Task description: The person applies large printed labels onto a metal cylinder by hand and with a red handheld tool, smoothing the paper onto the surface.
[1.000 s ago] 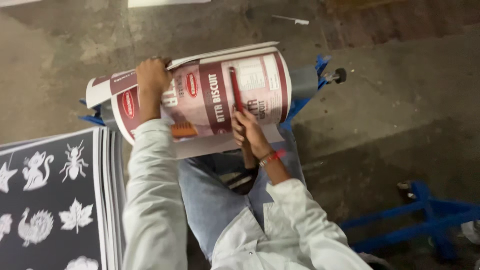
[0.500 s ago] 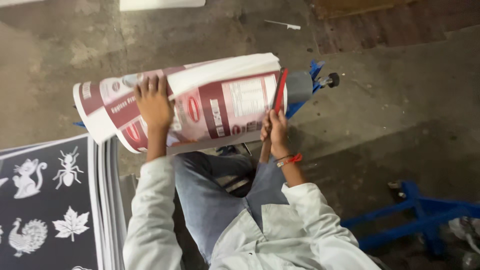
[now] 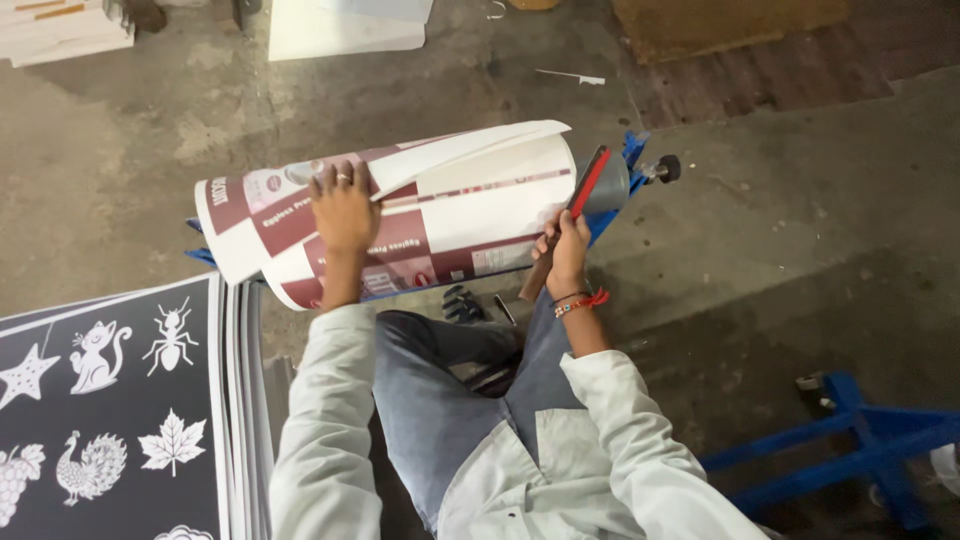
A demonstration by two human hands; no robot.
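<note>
The left hand (image 3: pixel 343 208) is laid flat, fingers spread, on the rolled printed sheet (image 3: pixel 400 215) across the blue stand (image 3: pixel 625 160); a red-edged tool (image 3: pixel 575 205) is gripped in the right hand (image 3: pixel 567 240) at the roll's end.

The big roll (image 3: pixel 420 215) looks like smooth, shiny printed paper, white inside. The tool (image 3: pixel 585 190) has a red plastic-looking edge. The floor (image 3: pixel 780 230) is rough, dull concrete. The frame (image 3: pixel 860 440) is blue painted metal. The black sheets (image 3: pixel 110 400) look smooth and matt. The sleeves (image 3: pixel 320 440) are soft white cloth.
</note>
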